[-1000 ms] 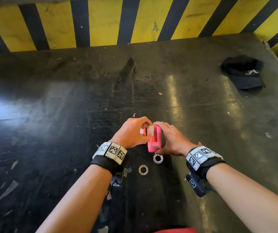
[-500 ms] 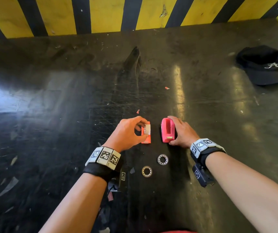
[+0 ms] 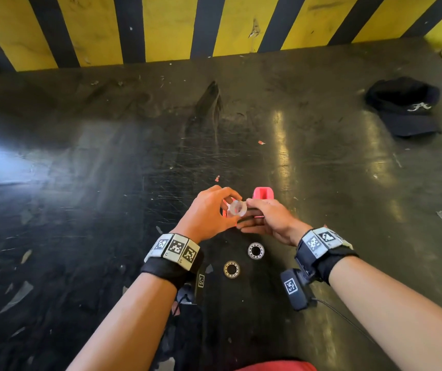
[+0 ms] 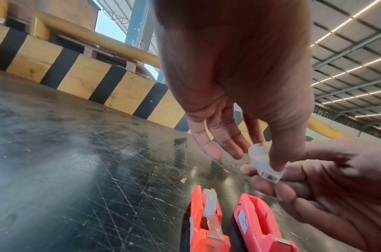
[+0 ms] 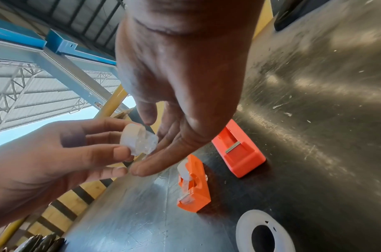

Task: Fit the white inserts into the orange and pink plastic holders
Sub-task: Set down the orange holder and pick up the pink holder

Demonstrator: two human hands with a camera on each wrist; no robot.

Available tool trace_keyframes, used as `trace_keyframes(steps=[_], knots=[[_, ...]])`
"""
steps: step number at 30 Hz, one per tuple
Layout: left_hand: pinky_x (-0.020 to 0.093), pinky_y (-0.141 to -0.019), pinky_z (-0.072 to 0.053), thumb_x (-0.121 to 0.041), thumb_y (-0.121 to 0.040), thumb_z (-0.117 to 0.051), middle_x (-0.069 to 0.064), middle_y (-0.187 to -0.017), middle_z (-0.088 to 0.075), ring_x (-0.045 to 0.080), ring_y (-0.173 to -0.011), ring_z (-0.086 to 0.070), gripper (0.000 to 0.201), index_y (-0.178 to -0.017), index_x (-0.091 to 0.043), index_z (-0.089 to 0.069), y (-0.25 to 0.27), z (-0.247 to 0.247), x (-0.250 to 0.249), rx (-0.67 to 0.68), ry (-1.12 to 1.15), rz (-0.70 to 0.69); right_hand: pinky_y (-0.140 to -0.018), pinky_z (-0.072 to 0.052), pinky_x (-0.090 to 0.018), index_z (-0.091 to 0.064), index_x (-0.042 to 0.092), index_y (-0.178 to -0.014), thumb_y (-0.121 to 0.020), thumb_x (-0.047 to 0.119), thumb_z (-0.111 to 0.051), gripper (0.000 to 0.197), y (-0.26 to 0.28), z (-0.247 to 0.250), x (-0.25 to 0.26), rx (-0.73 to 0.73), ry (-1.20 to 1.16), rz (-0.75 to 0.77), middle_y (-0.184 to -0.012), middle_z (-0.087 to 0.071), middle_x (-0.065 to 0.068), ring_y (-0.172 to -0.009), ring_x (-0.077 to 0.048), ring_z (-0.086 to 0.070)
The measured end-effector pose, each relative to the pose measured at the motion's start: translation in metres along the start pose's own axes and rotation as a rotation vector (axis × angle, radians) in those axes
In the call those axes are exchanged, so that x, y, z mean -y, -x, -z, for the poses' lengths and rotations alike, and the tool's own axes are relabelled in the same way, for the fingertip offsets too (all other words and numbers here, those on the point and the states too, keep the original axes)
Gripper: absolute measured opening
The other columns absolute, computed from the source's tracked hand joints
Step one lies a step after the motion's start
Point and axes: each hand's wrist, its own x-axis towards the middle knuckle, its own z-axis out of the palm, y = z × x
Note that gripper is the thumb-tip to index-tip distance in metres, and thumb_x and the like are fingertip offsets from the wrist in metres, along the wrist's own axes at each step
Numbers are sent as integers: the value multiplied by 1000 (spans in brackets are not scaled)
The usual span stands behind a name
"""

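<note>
A translucent white insert [image 3: 238, 208] hangs above the table between both hands. My left hand [image 3: 231, 210] pinches it between thumb and fingers [image 4: 275, 160]. My right hand [image 3: 252, 210] meets it from the right, its thumb and fingertips [image 5: 163, 143] touching the insert [image 5: 137, 139]. Below the hands the orange holder [image 4: 204, 221] lies on the table with a white insert [image 4: 209, 202] in it. The pink holder [image 4: 258, 226] lies just to its right, with nothing in its slot. In the head view the pink holder [image 3: 262, 194] shows beyond my right hand, and the orange holder [image 3: 224, 210] is mostly hidden.
Two metal bearing rings [image 3: 256, 250] [image 3: 231, 269] lie on the dark scratched table [image 3: 107, 210] between my wrists. A black cap [image 3: 404, 108] sits at the far right. A yellow-and-black striped wall [image 3: 214, 22] bounds the far edge. Small scraps lie at the left.
The left hand has let go of the orange holder and the right hand of the pink one. Both hands have come together and hold a white insert above the holders.
</note>
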Motion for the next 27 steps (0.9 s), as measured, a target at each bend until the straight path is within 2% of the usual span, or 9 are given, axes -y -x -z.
trace_keyframes(steps=[4, 8, 11, 15, 17, 22, 25, 26, 27], knots=[[32, -86, -60, -31, -78, -87, -7, -107, -62, 9, -92, -63, 47, -120, -26, -68, 8, -3, -3, 20, -43, 5, -70, -66, -29, -73, 2, -108, -110, 22, -51, 29, 4, 4, -3, 32, -3, -37, -95, -78, -18, -77, -21, -78], [34, -86, -59, -28, -77, -86, -5, -108, -61, 11, -90, -64, 45, -117, -25, -67, 18, -5, -2, 4, -72, 56, -75, -64, -28, -78, 10, -107, -105, 19, -61, 19, 6, 15, -9, 14, 242, 34, -101, -78, -14, -80, -17, -74], [35, -89, -57, -32, -76, -84, -4, -113, -60, 14, -97, -62, 47, -118, -27, -63, 29, -15, -5, 138, -184, 141, -71, -60, -21, -79, 11, -114, -97, 21, -74, 19, 12, 25, -12, -77, 551, 115, -103, -78, -8, -82, -12, -71], [37, -89, -55, -37, -81, -77, -3, -113, -63, 19, -102, -64, 36, -113, -28, -64, 52, -57, -12, 305, -285, 177, -58, -47, -5, -82, 16, -107, -84, 20, -88, 24, 20, 36, -17, -134, 800, 199, -93, -76, 7, -80, -2, -67], [39, -87, -55, -43, -82, -74, -1, -111, -63, 21, -102, -65, 35, -112, -27, -64, 63, -81, -15, 321, -338, 183, -65, -49, -7, -83, 18, -102, -78, 16, -92, 26, 23, 40, -23, -150, 839, 206, -92, -78, 7, -84, -5, -71], [44, -90, -53, -43, -86, -71, 3, -112, -65, 26, -106, -64, 36, -115, -23, -64, 72, -122, -22, 294, -446, 184, -88, -55, -23, -83, 17, -101, -76, 9, -92, 28, 33, 46, -34, -173, 877, 226, -100, -80, 2, -100, -10, -74], [45, -93, -52, -54, -83, -72, 2, -115, -67, 26, -111, -63, 51, -122, -24, -61, 74, -130, -21, 244, -460, 182, -99, -57, -34, -83, 19, -104, -76, 9, -91, 31, 37, 52, -39, -188, 913, 210, -100, -79, 3, -95, -9, -72], [44, -91, -52, -58, -81, -72, 0, -112, -68, 24, -109, -63, 54, -122, -25, -60, 74, -130, -20, 196, -449, 180, -100, -56, -32, -83, 19, -105, -77, 8, -91, 31, 40, 54, -38, -184, 929, 211, -101, -79, 3, -94, -8, -72], [43, -88, -53, -60, -81, -71, -1, -108, -69, 23, -106, -63, 54, -120, -25, -59, 72, -127, -18, 132, -430, 174, -99, -55, -23, -82, 18, -107, -80, 8, -89, 30, 41, 59, -38, -176, 937, 202, -103, -79, 3, -94, -8, -71]])
